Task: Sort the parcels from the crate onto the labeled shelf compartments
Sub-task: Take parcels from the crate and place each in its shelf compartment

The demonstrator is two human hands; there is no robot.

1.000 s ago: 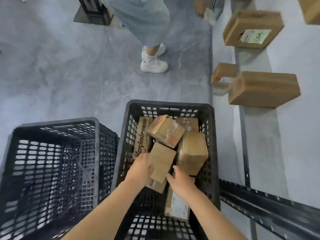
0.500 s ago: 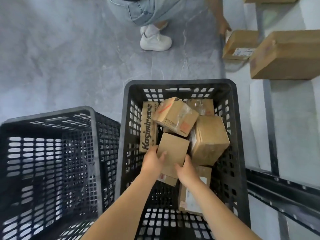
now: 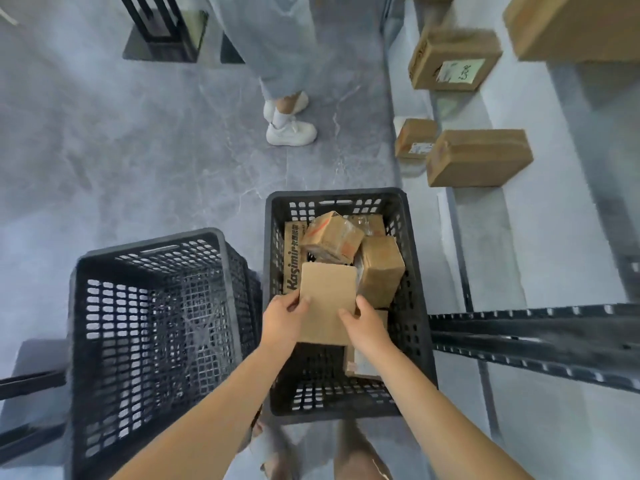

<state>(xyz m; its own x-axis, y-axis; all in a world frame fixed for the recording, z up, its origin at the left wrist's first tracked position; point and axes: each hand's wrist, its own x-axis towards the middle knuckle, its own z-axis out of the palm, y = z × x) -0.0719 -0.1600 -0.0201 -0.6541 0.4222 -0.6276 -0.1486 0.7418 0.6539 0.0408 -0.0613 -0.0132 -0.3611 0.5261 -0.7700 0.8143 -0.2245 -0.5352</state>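
Observation:
A flat brown cardboard parcel (image 3: pixel 327 299) is held above the black crate (image 3: pixel 417 341). My left hand (image 3: pixel 282 323) grips its lower left edge and my right hand (image 3: pixel 363 323) grips its lower right edge, thumbs on top. Inside the crate lie several more parcels: a taped box (image 3: pixel 330 237), a plain box (image 3: pixel 381 268), a "Kasimir" carton (image 3: pixel 292 258) standing along the left wall, and a labelled one (image 3: pixel 362 362) low under my right wrist. The white shelf (image 3: pixel 485 237) runs along the right.
A second black crate (image 3: pixel 152 327) stands to the left with no parcels in it. Several boxes (image 3: pixel 478 157) sit on the shelf levels at right. Another person's legs and white shoes (image 3: pixel 289 129) are on the grey floor beyond the crates. A dark shelf rail (image 3: pixel 536 337) crosses at right.
Both hands closed on the flat parcel and lifted it up out of the pile in the crate. The camera view rose and pulled back; the other person shifted their feet.

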